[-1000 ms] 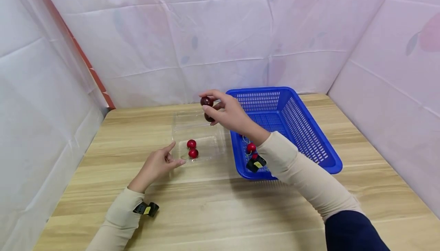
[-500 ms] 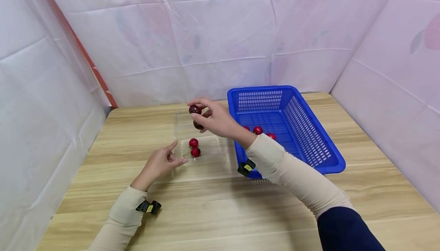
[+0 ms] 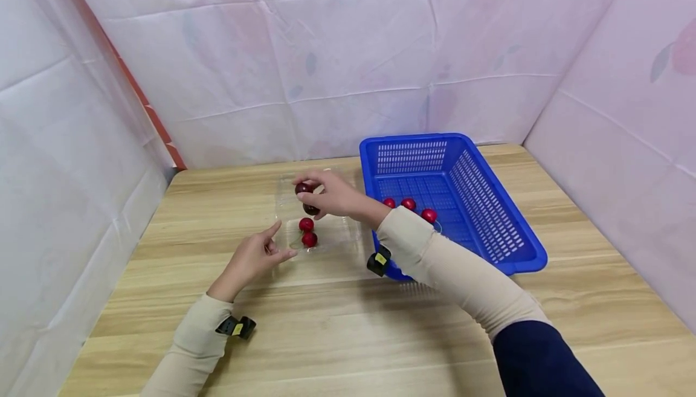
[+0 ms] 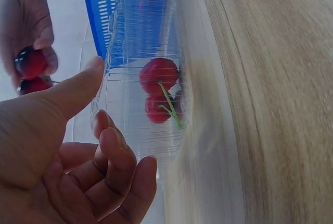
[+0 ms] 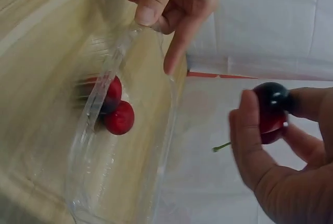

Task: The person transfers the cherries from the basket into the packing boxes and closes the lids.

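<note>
My right hand (image 3: 338, 194) pinches two dark red cherries (image 3: 303, 188) between thumb and fingers, over a clear plastic box (image 3: 339, 234). A green stem (image 5: 221, 147) sticks out from them in the right wrist view. Inside the box, two brighter red cherries (image 3: 307, 232) lie side by side, with green stems (image 4: 169, 107) showing in the left wrist view. The left hand (image 3: 250, 262) is at the box's left end, thumb and forefinger spread, their tips right at its rim. Its other fingers are loosely bent and hold nothing.
A blue slotted plastic basket (image 3: 531, 259) stands right of the box, partly behind the right forearm. Several red cherries (image 3: 408, 203) lie in it. The wooden table (image 3: 326, 336) is bounded by white patterned sheets (image 3: 353, 52) at the back and sides.
My right hand has moved left and then down with the two dark cherries, from near the basket to lower over the clear box. The left hand stays at the box's end.
</note>
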The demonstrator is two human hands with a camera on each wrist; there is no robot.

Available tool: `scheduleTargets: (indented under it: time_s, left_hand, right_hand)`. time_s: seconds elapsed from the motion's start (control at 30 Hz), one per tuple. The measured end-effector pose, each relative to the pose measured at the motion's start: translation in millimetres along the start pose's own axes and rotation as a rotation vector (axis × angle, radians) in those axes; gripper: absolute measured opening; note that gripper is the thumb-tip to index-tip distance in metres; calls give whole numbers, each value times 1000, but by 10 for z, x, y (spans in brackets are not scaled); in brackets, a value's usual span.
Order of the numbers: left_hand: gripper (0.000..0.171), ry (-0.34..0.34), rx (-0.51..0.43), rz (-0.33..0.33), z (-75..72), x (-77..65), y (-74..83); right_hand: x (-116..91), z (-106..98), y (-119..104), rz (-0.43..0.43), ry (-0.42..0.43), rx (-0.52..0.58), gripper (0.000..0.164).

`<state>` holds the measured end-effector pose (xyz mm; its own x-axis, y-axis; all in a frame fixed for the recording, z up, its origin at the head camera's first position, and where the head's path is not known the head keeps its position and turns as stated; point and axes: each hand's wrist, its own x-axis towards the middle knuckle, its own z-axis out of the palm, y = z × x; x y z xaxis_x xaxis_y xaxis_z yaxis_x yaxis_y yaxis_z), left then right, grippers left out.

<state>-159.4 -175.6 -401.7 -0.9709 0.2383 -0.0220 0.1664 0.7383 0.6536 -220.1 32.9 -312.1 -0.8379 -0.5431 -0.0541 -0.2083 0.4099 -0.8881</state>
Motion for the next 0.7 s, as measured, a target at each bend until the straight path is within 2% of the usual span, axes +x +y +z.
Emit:
scheduleTargets:
  time_s: [0.17, 0.33, 0.5, 0.7]
  left_hand:
    - [80, -11, -4, -5, -18, -8, 7]
    - [79, -8, 1, -5, -22, -13, 15]
    - [79, -4, -5, -5, -27, -16, 7]
    - [81, -14, -14, -11, -13, -19, 0]
  right_hand:
    - [57, 73, 46, 95, -83, -104, 34]
    - [88, 176, 46, 137, -145, -259, 32]
    - [123, 281, 65, 162, -155, -357, 34]
    - [153, 346, 140, 154, -130, -585, 28]
